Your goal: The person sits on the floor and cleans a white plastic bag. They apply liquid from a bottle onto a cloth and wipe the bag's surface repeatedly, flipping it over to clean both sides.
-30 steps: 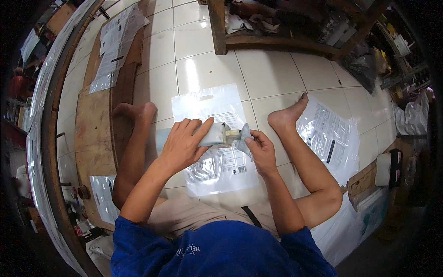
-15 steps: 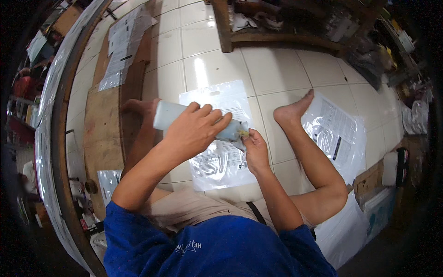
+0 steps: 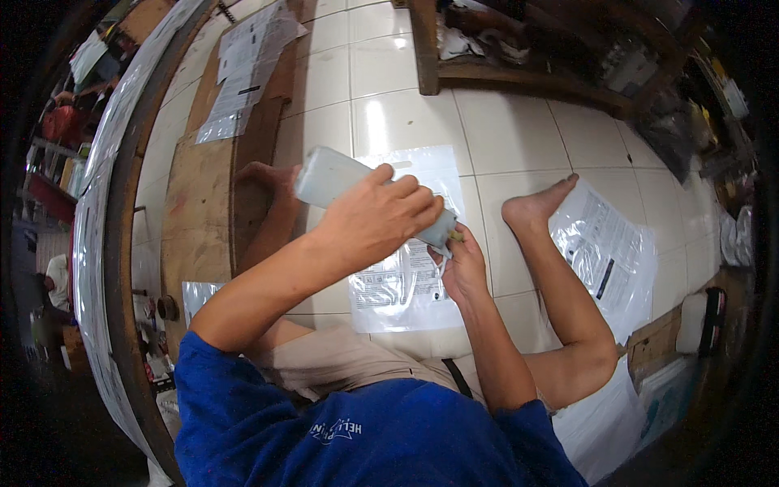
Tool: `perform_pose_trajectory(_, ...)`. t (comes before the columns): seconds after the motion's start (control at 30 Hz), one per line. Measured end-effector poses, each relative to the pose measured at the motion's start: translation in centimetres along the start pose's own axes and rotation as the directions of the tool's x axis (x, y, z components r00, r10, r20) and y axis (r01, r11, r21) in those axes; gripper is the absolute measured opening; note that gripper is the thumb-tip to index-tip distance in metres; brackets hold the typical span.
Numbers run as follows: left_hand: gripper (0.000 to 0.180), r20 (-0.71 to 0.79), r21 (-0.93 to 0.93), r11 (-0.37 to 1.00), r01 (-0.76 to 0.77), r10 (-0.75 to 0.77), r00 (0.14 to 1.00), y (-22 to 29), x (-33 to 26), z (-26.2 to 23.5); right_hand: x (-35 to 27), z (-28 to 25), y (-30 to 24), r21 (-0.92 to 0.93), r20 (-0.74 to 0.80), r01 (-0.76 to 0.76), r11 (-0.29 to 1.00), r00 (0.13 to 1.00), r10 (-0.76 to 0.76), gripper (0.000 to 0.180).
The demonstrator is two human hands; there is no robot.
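Note:
I sit on a white tiled floor with bare legs spread. My left hand (image 3: 377,223) grips a pale translucent squeeze bottle (image 3: 333,177), tilted with its base up to the left and its nozzle down to the right. My right hand (image 3: 461,264) is closed on a small yellowish piece right at the nozzle tip; what the piece is cannot be made out. Under both hands a clear plastic bag (image 3: 402,288) with a printed sheet inside lies flat on the tiles between my legs.
A second printed plastic bag (image 3: 604,252) lies right of my right foot (image 3: 535,207). More bags rest on a wooden board (image 3: 199,187) at left. A dark wooden shelf frame (image 3: 426,57) stands ahead. A cardboard box (image 3: 653,345) sits at lower right.
My left hand has lifted the bottle off the bag and tipped it, nozzle down toward my right hand. The view has shifted closer over the hands.

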State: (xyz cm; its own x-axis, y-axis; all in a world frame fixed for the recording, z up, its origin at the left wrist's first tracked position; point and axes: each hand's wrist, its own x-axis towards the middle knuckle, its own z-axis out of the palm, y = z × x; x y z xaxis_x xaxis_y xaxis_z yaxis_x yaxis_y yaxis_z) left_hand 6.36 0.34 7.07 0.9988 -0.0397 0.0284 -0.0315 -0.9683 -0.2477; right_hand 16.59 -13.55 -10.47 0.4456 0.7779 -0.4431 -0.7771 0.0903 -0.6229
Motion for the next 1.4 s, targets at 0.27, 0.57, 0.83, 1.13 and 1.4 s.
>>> perform_pose_trajectory(0.27,0.048,0.032,-0.057,0.996,0.073,-0.071,0.997,-1.4,-0.6,-0.1,0.3,-0.3,-0.4,0.067,0.128,-0.003,0.998,0.992,-0.006,0.025)
perform_pose_trajectory(0.57,0.056,0.042,-0.122,0.985,0.122,-0.117,0.992,-2.2,-1.5,-0.4,0.2,0.2,-0.4,0.165,0.161,-0.091,0.982,0.985,0.064,0.026)
perform_pose_trajectory(0.83,0.055,0.079,-0.070,0.995,0.076,-0.070,0.994,-2.3,-1.5,-1.0,0.1,0.6,-0.2,0.082,0.151,-0.115,0.990,0.983,0.101,0.026)
perform_pose_trajectory(1.13,0.042,0.153,-0.065,0.998,-0.011,0.020,0.988,-2.5,-0.8,-1.5,-0.1,1.2,0.4,-0.017,0.199,-0.131,0.991,0.971,0.132,0.029)
perform_pose_trajectory(1.4,0.036,0.180,0.021,0.995,-0.095,0.090,0.979,-2.0,0.7,-1.4,0.1,0.7,1.0,-0.005,0.204,-0.126,0.992,0.971,0.124,0.028)
